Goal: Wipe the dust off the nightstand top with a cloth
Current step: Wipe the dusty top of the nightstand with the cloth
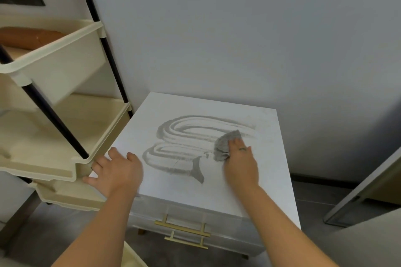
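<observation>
Pressed flat under the right hand (239, 158) is a crumpled grey cloth (225, 144); the fingers lie spread over its right part and the palm bears down, so the hand pins the cloth to the surface instead of curling around it. Most of the cloth shows to the left of and beyond the fingers, with a bunched edge sticking out beside the thumb. A ring sits on one finger of this hand.

Cloth and hand rest on the white square nightstand top (249, 191), in its right half, nearer the wall than the front edge. Left of the cloth, across the middle of the top, run darker looping wipe tracks (173, 136) in two stacked U-shaped bands that open toward the cloth.

At the top's left front corner the left hand (115, 171) lies open and flat, fingers splayed over the edge, holding nothing. Just beyond that corner stands a cream plastic tiered shelf with black posts (65, 136). Below the front edge, two brass bar handles (184, 232) cross the drawer fronts.
</observation>
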